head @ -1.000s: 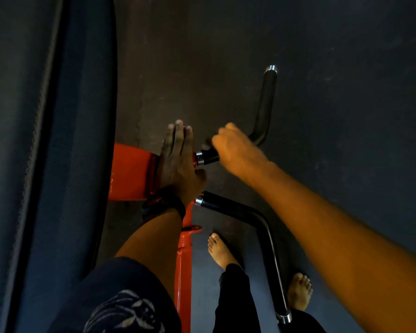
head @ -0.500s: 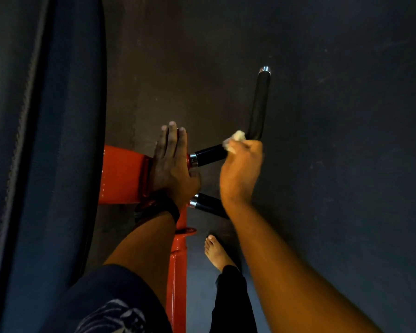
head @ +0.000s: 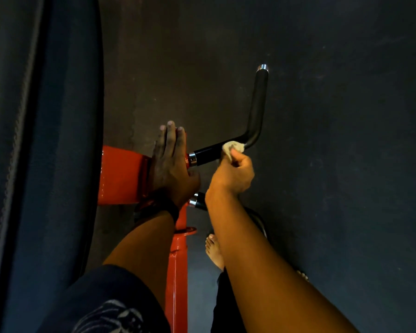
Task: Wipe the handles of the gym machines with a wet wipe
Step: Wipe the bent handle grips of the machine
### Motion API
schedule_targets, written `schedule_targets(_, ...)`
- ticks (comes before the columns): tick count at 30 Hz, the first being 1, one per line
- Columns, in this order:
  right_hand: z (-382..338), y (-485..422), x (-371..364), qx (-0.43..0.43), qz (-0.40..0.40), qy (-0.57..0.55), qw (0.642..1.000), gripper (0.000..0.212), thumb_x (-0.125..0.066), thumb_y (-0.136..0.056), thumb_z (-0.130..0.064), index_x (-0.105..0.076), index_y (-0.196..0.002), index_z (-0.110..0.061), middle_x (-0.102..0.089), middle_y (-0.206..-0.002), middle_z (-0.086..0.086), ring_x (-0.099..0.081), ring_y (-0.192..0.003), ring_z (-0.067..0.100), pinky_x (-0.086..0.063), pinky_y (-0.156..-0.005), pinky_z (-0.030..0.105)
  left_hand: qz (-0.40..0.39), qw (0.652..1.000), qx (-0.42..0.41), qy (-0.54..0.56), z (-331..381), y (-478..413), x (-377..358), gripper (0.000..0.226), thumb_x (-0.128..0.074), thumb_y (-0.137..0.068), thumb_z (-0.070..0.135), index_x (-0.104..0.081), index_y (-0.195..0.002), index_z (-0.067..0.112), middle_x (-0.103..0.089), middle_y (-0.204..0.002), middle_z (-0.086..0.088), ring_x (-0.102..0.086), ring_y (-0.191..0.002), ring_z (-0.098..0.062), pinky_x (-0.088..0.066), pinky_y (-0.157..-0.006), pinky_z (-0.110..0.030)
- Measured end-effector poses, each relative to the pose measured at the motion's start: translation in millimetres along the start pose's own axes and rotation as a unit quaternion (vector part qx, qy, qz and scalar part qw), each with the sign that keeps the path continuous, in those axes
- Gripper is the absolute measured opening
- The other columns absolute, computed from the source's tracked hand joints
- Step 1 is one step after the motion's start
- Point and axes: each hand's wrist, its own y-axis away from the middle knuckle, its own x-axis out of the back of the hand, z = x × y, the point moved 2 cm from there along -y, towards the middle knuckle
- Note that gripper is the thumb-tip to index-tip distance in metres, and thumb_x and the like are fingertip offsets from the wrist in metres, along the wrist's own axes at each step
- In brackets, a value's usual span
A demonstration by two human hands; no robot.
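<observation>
Sliding outward from the chrome collar where it sat a second before, the right hand [head: 233, 174] pinched the crumpled wet wipe [head: 233, 147] against the upper handle [head: 256, 111] just short of its bend, while the left hand [head: 171, 164] stayed flat, fingers straight, on the orange frame [head: 120, 174]. Dark floor [head: 334, 164] filled the dim room beneath, with a dark padded panel [head: 46, 164] along the left. The right forearm hid most of the lower handle [head: 198, 200] and part of a bare foot [head: 214, 251].
</observation>
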Motion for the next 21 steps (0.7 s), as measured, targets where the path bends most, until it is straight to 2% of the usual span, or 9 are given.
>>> schedule_targets(1,3,7,-1,-0.012,-0.013,0.014,1.000,0.019,-0.070,-0.085,0.002,-0.072,-0.097,-0.013,-0.066,-0.094,0.000,-0.064,-0.090,0.015,-0.047,-0.071,0.012,-0.001,1.000,0.002,0.002,-1,0,-1,0.088,-0.049,-0.076,0.036,-0.027,-0.154,0.001,-0.018,-0.164,-0.018,-0.009,-0.153,-0.034,-0.009,-0.122,-0.043)
schedule_targets(3,12,14,-3,-0.062,-0.051,0.015,0.997,0.018,-0.071,-0.086,0.000,-0.070,-0.094,-0.016,-0.068,-0.096,0.003,-0.067,-0.092,0.019,-0.053,-0.079,0.024,0.001,1.000,0.000,0.000,-2,0,-1,0.087,-0.050,-0.080,0.040,-0.028,-0.154,0.001,-0.019,-0.164,-0.019,-0.010,-0.152,-0.034,-0.008,-0.121,-0.042)
schedule_targets(5,16,11,-6,-0.136,-0.050,-0.059,0.988,0.017,-0.068,-0.088,0.003,-0.067,-0.093,-0.014,-0.069,-0.095,0.010,-0.069,-0.085,0.023,-0.057,-0.075,0.029,0.010,1.000,-0.007,-0.005,-1,1,-1,0.086,-0.052,-0.077,0.032,-0.029,-0.154,0.000,-0.021,-0.163,-0.019,-0.011,-0.152,-0.034,-0.009,-0.121,-0.043)
schedule_targets(7,18,9,-9,-0.177,-0.035,-0.122,0.976,0.015,-0.060,-0.091,0.010,-0.062,-0.101,-0.001,-0.065,-0.088,0.012,-0.066,-0.075,0.020,-0.055,-0.064,0.022,0.012,1.000,-0.006,-0.002,1,1,0,0.085,-0.048,-0.080,0.038,-0.028,-0.154,0.000,-0.019,-0.164,-0.019,-0.010,-0.152,-0.034,-0.007,-0.121,-0.041)
schedule_targets(10,15,15,-11,-0.186,-0.059,-0.113,0.974,0.026,-0.053,-0.091,0.017,-0.058,-0.112,0.002,-0.061,-0.085,0.011,-0.060,-0.067,0.016,-0.051,-0.050,0.012,0.009,1.000,-0.001,0.007,3,0,2,0.092,-0.037,-0.083,0.057,-0.028,-0.154,0.000,-0.018,-0.164,-0.018,-0.009,-0.153,-0.033,-0.004,-0.120,-0.038)
schedule_targets(14,8,-1,-11,-0.188,-0.045,-0.143,0.971,0.033,-0.044,-0.094,0.018,-0.057,-0.122,0.007,-0.059,-0.081,0.007,-0.058,-0.063,0.014,-0.051,-0.050,0.013,0.012,1.000,-0.006,-0.002,1,0,0,0.086,-0.048,-0.078,0.034,-0.028,-0.154,0.001,-0.018,-0.164,-0.018,-0.008,-0.153,-0.031,-0.002,-0.121,-0.036)
schedule_targets(17,13,9,-9,-0.208,-0.068,-0.151,0.964,0.016,-0.053,-0.095,0.011,-0.063,-0.104,0.003,-0.058,-0.071,0.004,-0.057,-0.058,0.010,-0.050,-0.051,0.014,0.007,1.000,0.009,0.001,2,-2,1,0.089,-0.039,-0.080,0.048,-0.026,-0.155,0.002,-0.015,-0.165,-0.017,-0.005,-0.153,-0.030,-0.001,-0.121,-0.036)
schedule_targets(19,11,6,-7,-0.217,-0.052,-0.169,0.960,0.010,-0.058,-0.095,0.005,-0.066,-0.097,0.001,-0.060,-0.070,0.005,-0.058,-0.053,0.008,-0.051,-0.052,0.016,0.008,1.000,0.002,-0.001,1,-1,2,0.087,-0.048,-0.079,0.038,-0.026,-0.155,0.002,-0.016,-0.165,-0.017,-0.007,-0.153,-0.032,-0.004,-0.121,-0.038)
schedule_targets(21,7,-7,-5,-0.175,-0.011,-0.161,0.971,0.012,-0.064,-0.094,-0.001,-0.070,-0.103,0.002,-0.065,-0.075,0.005,-0.061,-0.057,0.006,-0.050,-0.053,0.014,0.004,1.000,-0.004,-0.004,0,0,0,0.090,-0.056,-0.073,0.025,-0.026,-0.155,0.003,-0.016,-0.165,-0.017,-0.007,-0.153,-0.032,-0.003,-0.121,-0.038)
